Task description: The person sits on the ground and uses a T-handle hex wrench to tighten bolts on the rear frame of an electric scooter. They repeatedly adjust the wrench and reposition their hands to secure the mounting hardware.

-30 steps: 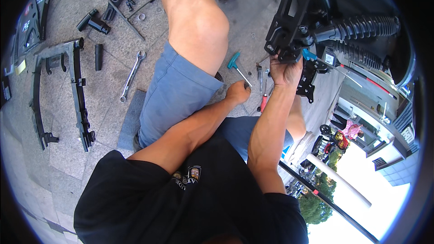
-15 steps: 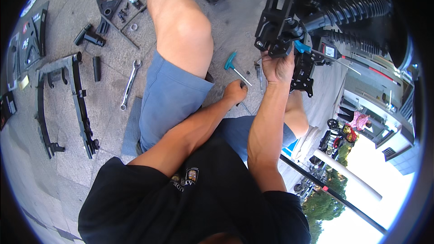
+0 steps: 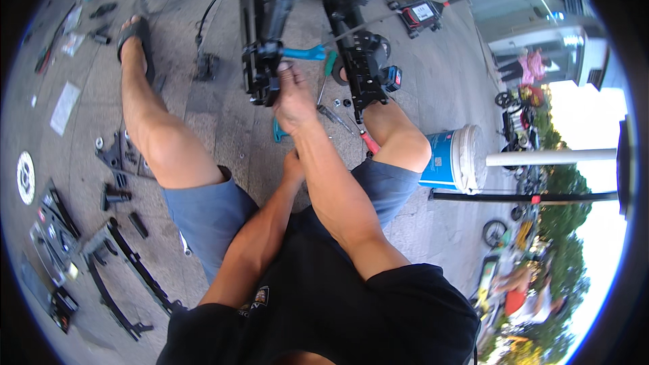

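You're likely steadying the bracket [image 3: 258, 71], right hand [image 3: 296, 105] fingers gripping its end; left hand [image 3: 293, 167] fingers, can't tell. Next needs firm support.

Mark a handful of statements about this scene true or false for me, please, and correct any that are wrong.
1. The right hand touches the black bracket. True.
2. The blue bucket stands beside the left knee. False: it is beside the right knee.
3. A pale perforated disc lies at the far left. True.
4. The left hand holds the red-handled tool. False: that tool lies on the pavement, apart from this hand.
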`<state>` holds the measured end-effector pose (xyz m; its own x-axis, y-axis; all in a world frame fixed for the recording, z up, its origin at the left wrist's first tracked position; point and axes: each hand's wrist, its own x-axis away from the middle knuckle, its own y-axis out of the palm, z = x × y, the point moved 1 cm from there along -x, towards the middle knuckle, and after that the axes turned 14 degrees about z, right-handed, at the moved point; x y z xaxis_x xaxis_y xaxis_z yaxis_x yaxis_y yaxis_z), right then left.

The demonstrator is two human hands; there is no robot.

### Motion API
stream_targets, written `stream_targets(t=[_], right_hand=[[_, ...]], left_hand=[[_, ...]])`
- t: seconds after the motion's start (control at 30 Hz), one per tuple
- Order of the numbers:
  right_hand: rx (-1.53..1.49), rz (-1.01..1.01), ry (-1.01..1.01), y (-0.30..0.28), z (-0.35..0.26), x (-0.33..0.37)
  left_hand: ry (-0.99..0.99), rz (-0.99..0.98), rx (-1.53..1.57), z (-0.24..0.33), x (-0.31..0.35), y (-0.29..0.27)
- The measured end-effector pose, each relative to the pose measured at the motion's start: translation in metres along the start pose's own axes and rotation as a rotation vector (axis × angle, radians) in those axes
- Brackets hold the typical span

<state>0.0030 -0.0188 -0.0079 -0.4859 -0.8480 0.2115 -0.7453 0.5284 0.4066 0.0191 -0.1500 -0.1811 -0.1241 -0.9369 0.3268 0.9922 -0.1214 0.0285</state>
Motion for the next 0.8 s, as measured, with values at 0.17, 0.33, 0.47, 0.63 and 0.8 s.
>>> stream_targets(t=[0.17,0.33,0.47,0.63,0.8], right_hand=[[0.133,0.012,0.018,0.001,0.001,0.001],[0.097,0.029,-0.027,0.009,-0.001,0.004],[0.045,0.030,0.036,0.016,0.002,0.006],[0.413,0.115,-0.172,-0.003,-0.012,0.006],[0.394,0.606,-0.849,-0.035,-0.037,-0.012]], left_hand=[[-0.036,-0.110,-0.015,-0.012,-0.001,-0.013],[-0.107,-0.161,-0.008,-0.012,-0.002,-0.033],[-0.189,-0.157,0.067,0.000,-0.012,-0.046],[-0.284,-0.117,0.297,0.012,-0.027,-0.056],[-0.292,-0.059,0.534,0.020,-0.036,-0.065]])
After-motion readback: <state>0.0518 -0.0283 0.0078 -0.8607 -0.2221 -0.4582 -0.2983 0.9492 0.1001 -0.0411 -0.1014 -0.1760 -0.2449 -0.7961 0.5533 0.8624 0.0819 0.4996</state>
